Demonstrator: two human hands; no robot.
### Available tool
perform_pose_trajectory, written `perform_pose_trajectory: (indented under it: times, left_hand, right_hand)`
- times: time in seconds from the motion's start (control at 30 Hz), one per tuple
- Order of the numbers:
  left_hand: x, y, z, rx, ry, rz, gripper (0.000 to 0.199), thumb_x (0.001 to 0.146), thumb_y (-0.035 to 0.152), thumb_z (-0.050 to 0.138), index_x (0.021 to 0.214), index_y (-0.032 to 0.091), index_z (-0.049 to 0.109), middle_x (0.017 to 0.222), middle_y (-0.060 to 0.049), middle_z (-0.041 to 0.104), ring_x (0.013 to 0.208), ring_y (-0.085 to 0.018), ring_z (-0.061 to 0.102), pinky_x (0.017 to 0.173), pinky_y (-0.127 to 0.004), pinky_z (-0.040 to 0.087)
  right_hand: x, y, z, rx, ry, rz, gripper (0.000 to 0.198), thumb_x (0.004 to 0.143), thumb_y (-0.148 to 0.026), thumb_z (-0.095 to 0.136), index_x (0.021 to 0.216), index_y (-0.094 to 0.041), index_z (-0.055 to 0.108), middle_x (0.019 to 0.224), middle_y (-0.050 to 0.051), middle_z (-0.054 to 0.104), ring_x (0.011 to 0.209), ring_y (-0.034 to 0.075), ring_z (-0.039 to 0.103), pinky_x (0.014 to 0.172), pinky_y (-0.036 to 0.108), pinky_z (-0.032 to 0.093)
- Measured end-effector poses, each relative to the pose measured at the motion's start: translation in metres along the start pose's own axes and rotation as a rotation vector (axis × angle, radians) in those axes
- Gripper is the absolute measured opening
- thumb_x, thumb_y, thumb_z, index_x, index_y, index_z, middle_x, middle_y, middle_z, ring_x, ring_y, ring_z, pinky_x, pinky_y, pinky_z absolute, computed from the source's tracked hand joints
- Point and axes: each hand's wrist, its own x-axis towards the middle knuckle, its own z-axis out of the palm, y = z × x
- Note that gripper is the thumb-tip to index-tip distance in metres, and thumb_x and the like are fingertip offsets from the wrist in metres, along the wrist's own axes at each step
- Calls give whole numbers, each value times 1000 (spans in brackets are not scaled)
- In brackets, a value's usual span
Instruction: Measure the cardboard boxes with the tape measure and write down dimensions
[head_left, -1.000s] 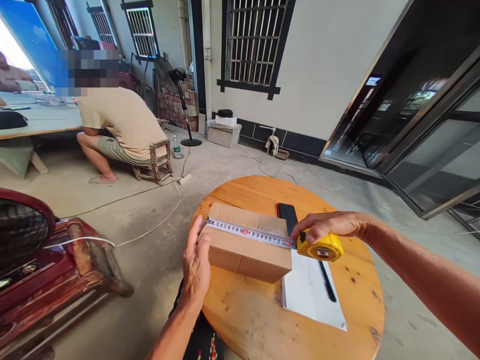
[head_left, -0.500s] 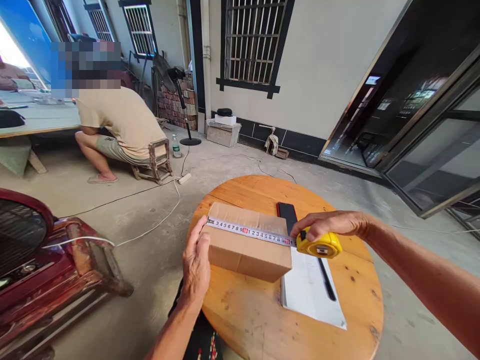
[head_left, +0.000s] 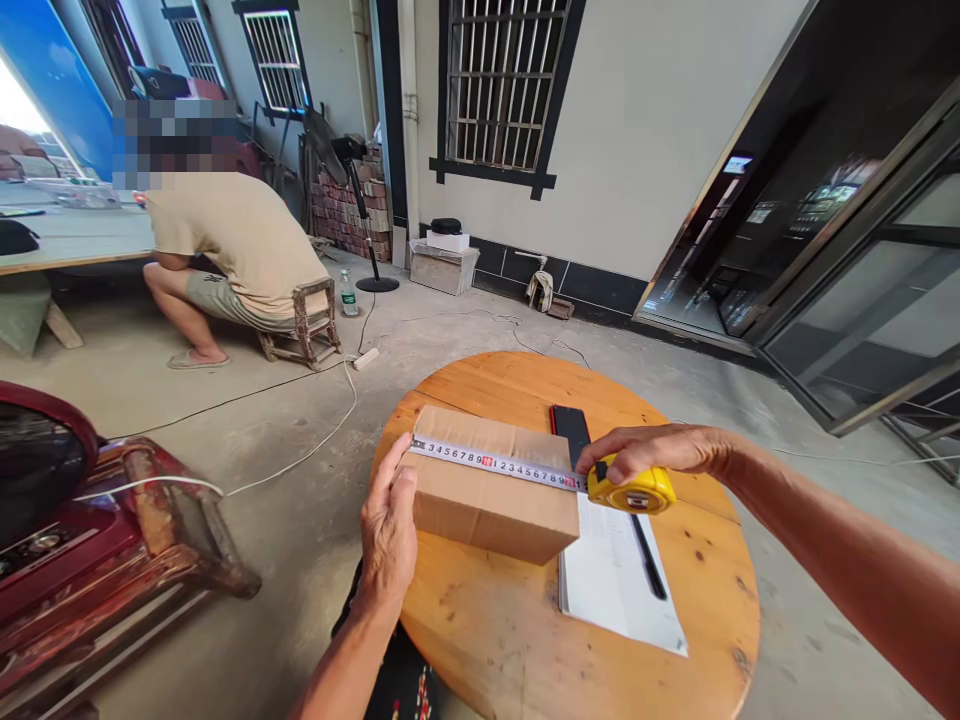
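A closed brown cardboard box (head_left: 487,500) lies on a round wooden table (head_left: 517,640). Across its top runs the white blade of a tape measure (head_left: 636,487), printed with black numbers and red tens marks. My right hand (head_left: 637,450) is closed around the yellow tape case, just past the box's right end. At the opposite end, my left hand (head_left: 390,520) holds the metal tip of the blade at the box's left edge, fingers and thumb drawn together. Beneath the right hand are sheets of white paper (head_left: 607,590) with a black pen (head_left: 649,560) on them.
A dark phone with a red edge (head_left: 570,430) lies behind the box. At left stands a red fan-like appliance (head_left: 45,500) by a worn wooden frame (head_left: 172,520). A seated person (head_left: 232,240) is at another table (head_left: 82,235). Cables (head_left: 300,470) cross the floor.
The view has shifted slightly. Both hands, the tape and the box keep the same positions relative to one another.
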Motion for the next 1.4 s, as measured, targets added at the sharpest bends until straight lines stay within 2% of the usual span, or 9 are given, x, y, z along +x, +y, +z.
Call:
perform_pose_trajectory:
  times: [0.2,0.47,0.53,0.7,0.73,0.8,0.9,1.17,1.4]
  left_hand:
    - [-1,1,0,-7,3,-18,41,95,39,42,132,29,55,141,0,53,131,-22,46,109,-32,34]
    - [0,-1,5,-133,38,-64,62,94,43,47,150,35,22,147,-4,45,132,-23,45,108,-39,36]
    - [1,-3,4,-132,36,-45,60,94,43,47,149,34,25,147,-5,44,132,-23,44,108,-39,36]
    - [3,-5,1,-57,-20,99,35,95,44,44,119,25,62,140,-6,53,132,-22,44,111,-36,32]
    - [4,-5,0,-58,-36,111,34,95,44,44,115,24,64,138,-6,54,132,-22,45,111,-36,32]
    - [5,-4,-1,-76,-64,110,35,94,43,44,114,22,63,135,-7,57,130,-22,47,111,-36,33]
    - [6,-1,-5,-93,-103,103,36,93,42,45,116,21,64,134,-7,59,130,-22,47,111,-37,33]
    - [9,4,-20,-94,-239,77,43,81,29,52,122,21,63,135,-5,59,130,-26,47,112,-41,31]
    - [9,5,-20,-83,-252,74,44,80,29,55,123,21,62,134,-7,58,128,-25,49,111,-39,33]
  right_hand:
    - [1,4,2,8,6,-5,49,66,-39,58,109,-17,69,102,6,67,89,21,61,71,26,48]
    - [-9,21,4,88,62,-168,46,72,-40,60,110,-16,69,99,7,68,86,21,61,73,28,48]
    - [-20,23,22,250,120,-220,46,76,-44,60,112,-16,66,97,7,67,82,20,62,69,28,49]
    - [-32,25,103,745,198,-248,46,78,-54,63,109,-21,57,89,5,66,73,18,64,65,28,49]
    - [-28,29,120,787,212,-230,48,78,-59,62,108,-21,57,92,6,66,77,19,65,69,30,50]
    - [-14,38,149,738,180,-237,64,59,-74,70,90,-18,62,87,8,68,73,20,64,68,31,51]
    - [14,50,179,649,276,-80,62,64,-76,64,85,-18,66,81,8,70,75,22,66,70,33,52]
    - [34,24,211,960,413,-131,58,61,-72,71,79,-17,70,74,5,70,70,19,66,69,31,53]
    - [27,14,213,850,391,-135,43,69,-60,73,74,-17,72,76,5,69,75,21,64,73,32,51]
